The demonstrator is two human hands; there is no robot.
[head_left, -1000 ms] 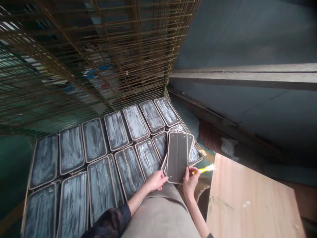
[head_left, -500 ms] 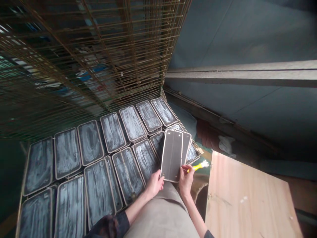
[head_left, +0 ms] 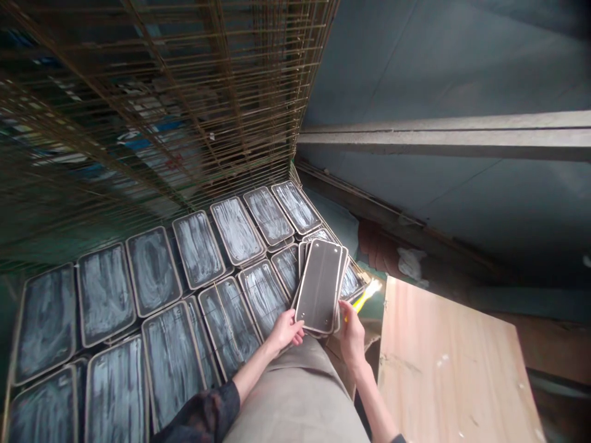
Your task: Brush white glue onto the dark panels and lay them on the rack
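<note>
A small fan of dark rectangular panels with rounded corners and pale edges is in front of my lap. The top panel is bare dark grey with small holes or studs near its corners. My left hand grips the lower left edge of these panels, fingers curled under. At their lower right edge, my right hand touches the panels with its fingertips. A yellow-handled brush with white bristles is held in that same hand, pointing up and right.
Rows of similar panels streaked with white coating lie on a wire rack at left. A wire grid rises behind them. A wooden board stands at right, with white specks on it. A pale beam crosses the blue-grey wall.
The fanned panels have shifted: edges now show on the left of the top one, and less sticks out at right. The brush tilts more upright. The whole view has turned slightly right.
</note>
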